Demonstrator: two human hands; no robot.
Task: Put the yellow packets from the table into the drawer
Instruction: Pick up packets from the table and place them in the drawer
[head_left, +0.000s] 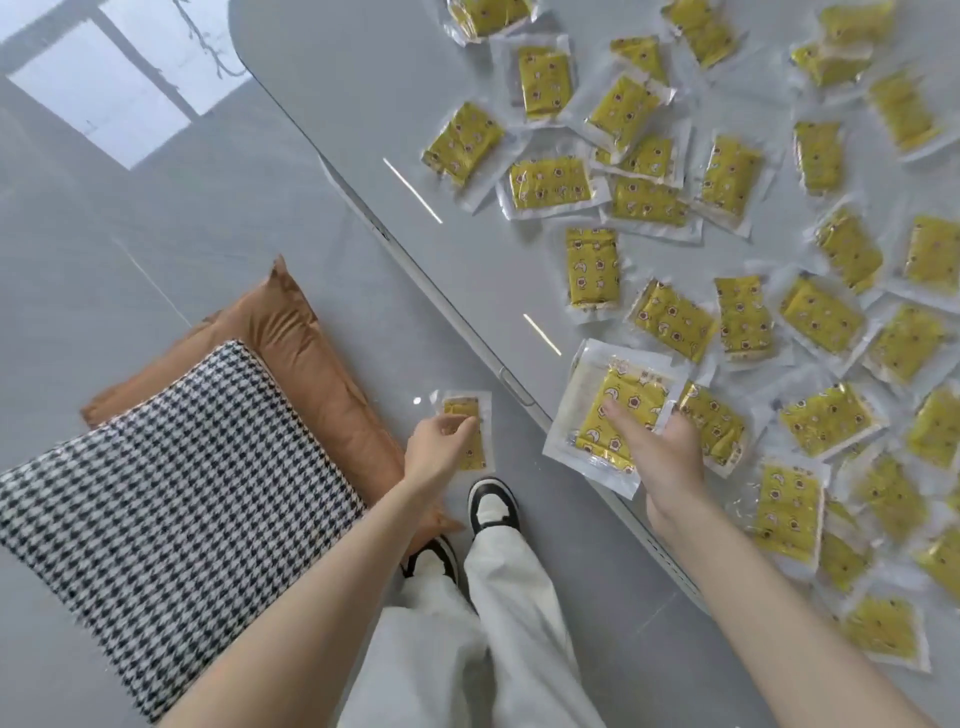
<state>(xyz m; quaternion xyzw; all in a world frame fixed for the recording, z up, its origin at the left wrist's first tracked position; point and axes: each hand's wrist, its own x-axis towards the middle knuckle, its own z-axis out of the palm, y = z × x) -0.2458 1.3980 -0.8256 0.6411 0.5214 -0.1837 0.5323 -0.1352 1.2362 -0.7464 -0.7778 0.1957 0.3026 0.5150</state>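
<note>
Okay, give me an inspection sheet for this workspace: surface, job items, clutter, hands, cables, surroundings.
Surface: grey glossy table, with light streaks reflected in it.
Job's things: many yellow packets scattered on the table, some overlapping. A small handle on the table's edge; no open drawer seen.
Clutter: nothing seen.
Hands: left hand pinches one packet over the floor; right hand grips another packet at the table's edge.
Cables: nothing seen.
Surroundings: houndstooth cushion overlapping a brown cushion, on a grey floor.
</note>
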